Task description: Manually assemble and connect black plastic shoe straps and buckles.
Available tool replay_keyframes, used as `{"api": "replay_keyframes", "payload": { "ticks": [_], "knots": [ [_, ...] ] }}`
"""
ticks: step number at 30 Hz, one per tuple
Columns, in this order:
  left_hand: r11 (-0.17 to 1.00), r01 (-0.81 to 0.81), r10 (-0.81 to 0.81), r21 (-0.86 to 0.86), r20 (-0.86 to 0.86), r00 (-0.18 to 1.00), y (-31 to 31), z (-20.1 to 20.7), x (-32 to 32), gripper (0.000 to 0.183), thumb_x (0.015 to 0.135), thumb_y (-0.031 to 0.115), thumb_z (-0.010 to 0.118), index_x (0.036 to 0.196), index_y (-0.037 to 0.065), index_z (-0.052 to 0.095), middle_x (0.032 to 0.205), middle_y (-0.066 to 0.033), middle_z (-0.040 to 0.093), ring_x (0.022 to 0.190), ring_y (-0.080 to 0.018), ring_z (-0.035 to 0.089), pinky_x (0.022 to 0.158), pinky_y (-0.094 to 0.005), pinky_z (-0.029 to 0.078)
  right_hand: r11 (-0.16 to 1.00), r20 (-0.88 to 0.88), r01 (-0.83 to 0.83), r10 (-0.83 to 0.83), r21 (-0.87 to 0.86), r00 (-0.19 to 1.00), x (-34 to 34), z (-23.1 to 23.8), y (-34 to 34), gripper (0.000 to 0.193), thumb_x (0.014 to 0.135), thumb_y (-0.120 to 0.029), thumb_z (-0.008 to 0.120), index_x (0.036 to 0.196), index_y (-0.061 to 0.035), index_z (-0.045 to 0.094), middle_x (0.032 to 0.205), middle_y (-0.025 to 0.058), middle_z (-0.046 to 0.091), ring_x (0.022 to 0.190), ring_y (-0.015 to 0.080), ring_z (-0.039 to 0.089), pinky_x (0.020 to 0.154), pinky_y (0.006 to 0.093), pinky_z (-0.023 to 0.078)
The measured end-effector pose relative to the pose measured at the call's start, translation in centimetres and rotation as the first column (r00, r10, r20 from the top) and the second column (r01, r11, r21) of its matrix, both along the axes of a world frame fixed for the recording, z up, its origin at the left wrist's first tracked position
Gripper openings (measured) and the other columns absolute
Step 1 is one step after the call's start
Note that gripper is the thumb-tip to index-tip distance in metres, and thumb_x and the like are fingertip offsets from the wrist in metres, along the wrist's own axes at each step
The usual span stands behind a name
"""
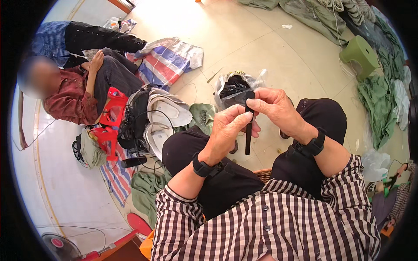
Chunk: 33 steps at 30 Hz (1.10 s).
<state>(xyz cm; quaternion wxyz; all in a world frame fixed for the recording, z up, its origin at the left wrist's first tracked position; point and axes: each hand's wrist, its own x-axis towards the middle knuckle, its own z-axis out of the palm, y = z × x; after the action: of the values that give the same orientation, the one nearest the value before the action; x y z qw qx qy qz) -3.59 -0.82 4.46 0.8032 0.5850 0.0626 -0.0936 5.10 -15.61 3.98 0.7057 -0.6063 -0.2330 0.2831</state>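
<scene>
Checked shirt, dark trousers
Brown-and-white check shirt (278, 222) with dark buttons, sleeves pushed up; black bands (201, 167) on both wrists.

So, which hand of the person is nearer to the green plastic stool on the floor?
The right hand. It is up at the top of the black strap, on the side toward the green stool. The left hand holds the strap from the other side, farther from the stool.

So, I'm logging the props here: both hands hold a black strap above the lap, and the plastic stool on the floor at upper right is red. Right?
Not quite. The head view shows both hands on the black strap, but the plastic stool at upper right is green, not red.
</scene>
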Motion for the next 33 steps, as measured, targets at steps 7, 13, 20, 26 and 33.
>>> {"api": "replay_keyframes", "payload": {
  "ticks": [7,13,20,26,33],
  "knots": [
    [0.985,0.118,-0.123,-0.123,-0.031,0.992,0.3,0.0,0.0,0.023,0.093,0.018,0.047,0.099,-0.002,0.056,0.077,-0.0103,0.062,0.069,-0.0161,0.062,0.064,-0.0283,0.052,0.997,0.08,-0.017,0.022,-0.071,0.997,0.3,-0.4,-0.3,0.023,0.085,-0.014,0.062,0.067,-0.003,0.052,0.062,-0.0044,0.045,0.059,0.0029,0.041,0.051,0.0216,0.036],
    [0.99,0.139,-0.139,0.004,-0.045,0.989,0.2,0.0,-0.1,0.019,0.092,0.015,0.048,0.098,-0.001,0.057,0.075,-0.0087,0.061,0.062,-0.0148,0.061,0.057,-0.027,0.052,0.993,0.095,-0.015,0.027,-0.12,0.995,-0.2,0.2,-0.3,0.021,0.082,-0.012,0.063,0.069,-0.0014,0.051,0.061,-0.0035,0.044,0.058,0.0035,0.04,0.05,0.0226,0.035],
    [0.996,0.084,-0.084,-0.011,0.003,0.996,-0.9,-0.4,-0.2,0.017,0.092,0.011,0.047,0.097,-0.001,0.058,0.076,-0.0082,0.061,0.062,-0.0135,0.06,0.054,-0.0263,0.051,0.98,0.47,0.151,-0.073,-0.132,0.88,-1.2,-0.1,0.0,0.016,0.081,-0.01,0.063,0.073,0.0016,0.054,0.062,0.0018,0.053,0.059,0.0052,0.046,0.051,0.0246,0.038],
    [0.955,-0.219,0.194,-0.199,-0.141,0.971,-0.6,-0.6,0.7,0.018,0.092,0.013,0.047,0.099,-0.001,0.055,0.085,-0.0108,0.062,0.072,-0.0172,0.063,0.068,-0.0298,0.052,0.988,-0.179,0.15,-0.151,-0.023,0.972,0.8,-0.3,0.8,0.014,0.09,-0.016,0.055,0.082,-0.0055,0.058,0.069,-0.0013,0.056,0.062,0.007,0.052,0.061,0.0205,0.044],
    [0.936,-0.29,0.285,-0.199,-0.053,0.957,1.9,-1.8,1.0,0.019,0.091,0.014,0.049,0.102,0.0,0.055,0.093,-0.0149,0.064,0.086,-0.02,0.062,0.082,-0.0315,0.05,0.988,-0.169,-0.122,0.105,-0.095,0.98,-1.2,-2.1,0.1,0.021,0.088,-0.022,0.06,0.09,-0.0018,0.058,0.077,-0.0009,0.058,0.069,0.0046,0.05,0.063,0.0205,0.043]
  ]
}}
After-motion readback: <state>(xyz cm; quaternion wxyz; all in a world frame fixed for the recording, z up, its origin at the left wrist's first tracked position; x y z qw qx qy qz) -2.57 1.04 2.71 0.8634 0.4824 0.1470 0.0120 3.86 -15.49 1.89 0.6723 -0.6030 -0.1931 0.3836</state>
